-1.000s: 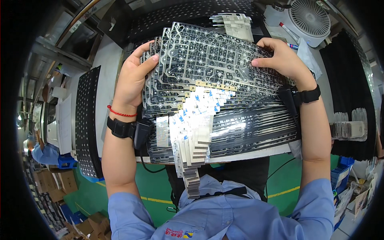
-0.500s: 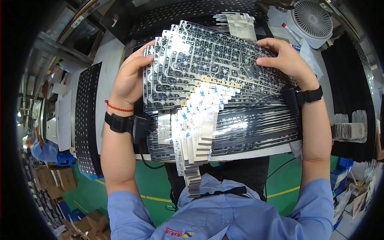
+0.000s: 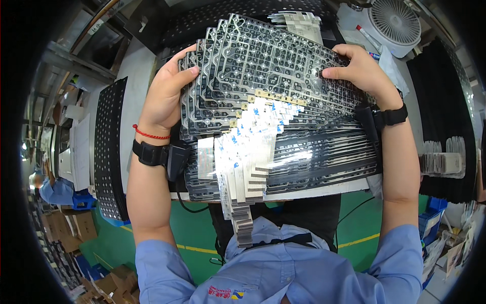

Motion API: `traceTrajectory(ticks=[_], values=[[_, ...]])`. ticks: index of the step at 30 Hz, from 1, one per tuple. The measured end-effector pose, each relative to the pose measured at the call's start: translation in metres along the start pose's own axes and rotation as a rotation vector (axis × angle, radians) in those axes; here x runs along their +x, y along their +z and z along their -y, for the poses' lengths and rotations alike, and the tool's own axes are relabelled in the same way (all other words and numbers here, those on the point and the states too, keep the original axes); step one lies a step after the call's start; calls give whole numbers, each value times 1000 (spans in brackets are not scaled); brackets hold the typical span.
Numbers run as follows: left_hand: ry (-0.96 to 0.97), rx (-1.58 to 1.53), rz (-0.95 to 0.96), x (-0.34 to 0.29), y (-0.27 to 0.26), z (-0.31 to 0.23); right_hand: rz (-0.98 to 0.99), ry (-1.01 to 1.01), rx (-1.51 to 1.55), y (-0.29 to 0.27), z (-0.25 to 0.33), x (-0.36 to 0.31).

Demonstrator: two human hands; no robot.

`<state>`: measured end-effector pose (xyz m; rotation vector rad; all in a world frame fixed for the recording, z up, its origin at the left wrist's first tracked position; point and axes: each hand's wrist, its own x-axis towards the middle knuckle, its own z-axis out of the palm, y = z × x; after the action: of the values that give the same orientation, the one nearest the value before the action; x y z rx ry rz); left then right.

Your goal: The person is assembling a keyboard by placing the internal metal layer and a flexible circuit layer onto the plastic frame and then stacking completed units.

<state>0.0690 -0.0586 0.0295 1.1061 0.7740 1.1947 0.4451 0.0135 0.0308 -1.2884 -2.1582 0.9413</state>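
Between my hands is a fanned stack of dark, flexible keyboard circuit sheets (image 3: 276,66), dotted with silver contacts. My left hand (image 3: 169,88) grips the stack's left edges, thumb on top and fingers hidden beneath. At the upper right edge, my right hand (image 3: 362,73) holds the sheets with its thumb across the top face. Pale ribbon tails with white backing (image 3: 250,147) trail from the stack's lower edge toward my body, overlapping like steps. Under the held stack lies another spread of black sheets (image 3: 324,159) along the table's front.
A white fan (image 3: 395,25) stands at the back right. More pale tails (image 3: 301,25) stick out behind the stack. Black perforated sheets (image 3: 110,147) lie at the left; a dark pile with pale tails (image 3: 440,161) is at the right. A person in blue (image 3: 55,191) is far left.
The held stack has tilted and shifted slightly up and away from me, with its glare lessened. Both hands keep their grip; the left thumb has moved slightly.
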Motion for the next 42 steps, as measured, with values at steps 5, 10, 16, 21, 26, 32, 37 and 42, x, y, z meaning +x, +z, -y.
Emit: traceTrajectory(ticks=[5,10,16,21,26,32,37,42], values=[[-14,4,-39,2,1,4,24,58,59,1,0,1],[-18,24,-46,5,1,6,9,51,64,-2,-1,1],[-53,-13,-11,7,-5,8,21,37,39,-1,-1,1],[-51,-50,48,6,-6,4,14,29,1,0,-1,0],[-63,23,-21,6,-9,9,15,57,33,-2,-7,1],[-95,-18,-11,9,-8,11,-16,58,63,-6,-11,0],[-95,-98,33,8,-9,8,-16,77,51,-7,-10,-1],[-81,50,50,6,-16,7,-5,95,65,-7,-12,-1]])
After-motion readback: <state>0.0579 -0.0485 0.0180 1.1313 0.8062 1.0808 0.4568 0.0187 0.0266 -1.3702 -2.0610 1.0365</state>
